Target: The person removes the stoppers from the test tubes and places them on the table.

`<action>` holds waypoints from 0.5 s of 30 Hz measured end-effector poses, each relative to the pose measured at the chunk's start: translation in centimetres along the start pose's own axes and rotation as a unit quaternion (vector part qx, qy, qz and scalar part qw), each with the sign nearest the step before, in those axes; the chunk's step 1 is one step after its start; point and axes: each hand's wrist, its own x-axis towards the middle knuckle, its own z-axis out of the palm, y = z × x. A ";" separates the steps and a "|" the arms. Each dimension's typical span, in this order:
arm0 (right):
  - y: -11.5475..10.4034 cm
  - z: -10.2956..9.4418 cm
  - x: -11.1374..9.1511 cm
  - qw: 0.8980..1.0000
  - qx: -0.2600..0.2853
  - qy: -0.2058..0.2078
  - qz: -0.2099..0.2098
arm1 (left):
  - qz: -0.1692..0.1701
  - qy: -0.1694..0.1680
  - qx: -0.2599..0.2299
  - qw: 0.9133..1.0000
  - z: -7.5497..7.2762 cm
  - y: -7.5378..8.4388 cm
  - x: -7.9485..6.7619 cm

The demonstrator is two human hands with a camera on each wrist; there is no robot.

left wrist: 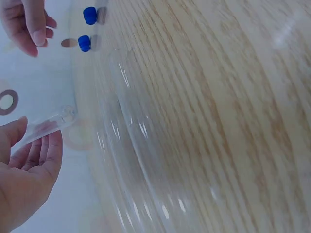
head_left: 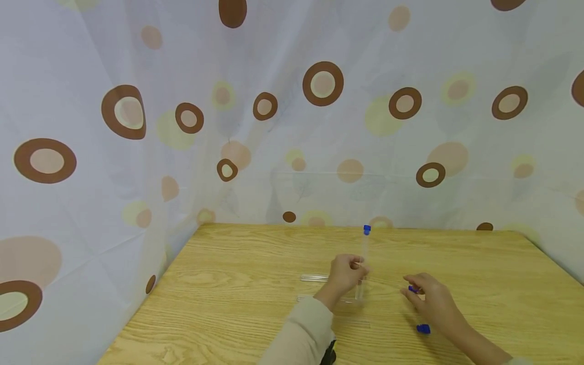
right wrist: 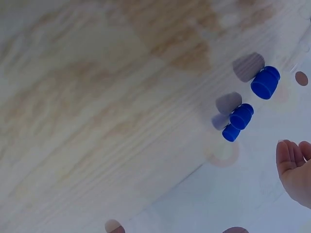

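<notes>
My left hand (head_left: 348,276) holds a clear tube (head_left: 365,246) upright above the table, pinched between thumb and fingers. A blue cap (head_left: 367,229) sits on its top end. In the left wrist view the tube's bare lower end (left wrist: 68,115) sticks out past the fingers. To the right, my right hand (head_left: 431,299) hovers with loosely bent fingers, and nothing shows between them in the left wrist view. Near it, loose blue caps (head_left: 423,329) lie on the wood; the right wrist view shows three, one larger-looking cap (right wrist: 265,83) apart from two close together.
More clear tubes (head_left: 314,278) lie on the wooden table (head_left: 219,284) beside and below the left hand; they are hard to see against the grain. A dark object (head_left: 328,353) shows by the left cuff. A dotted curtain (head_left: 274,61) hangs behind and at the left.
</notes>
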 end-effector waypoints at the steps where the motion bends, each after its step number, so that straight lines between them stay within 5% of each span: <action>1: 0.0 -0.1 0.1 1.000 -0.002 -0.005 0.004 | 0.003 -0.005 0.012 1.000 -0.2 0.1 0.0; 6: 0.0 -0.6 0.8 1.000 -0.015 -0.017 0.011 | 0.011 -0.024 0.066 0.997 -0.9 0.4 -0.1; 15: 0.7 -0.7 1.7 0.998 -0.038 0.025 -0.050 | 0.017 -0.056 0.125 0.990 -1.6 0.8 -0.1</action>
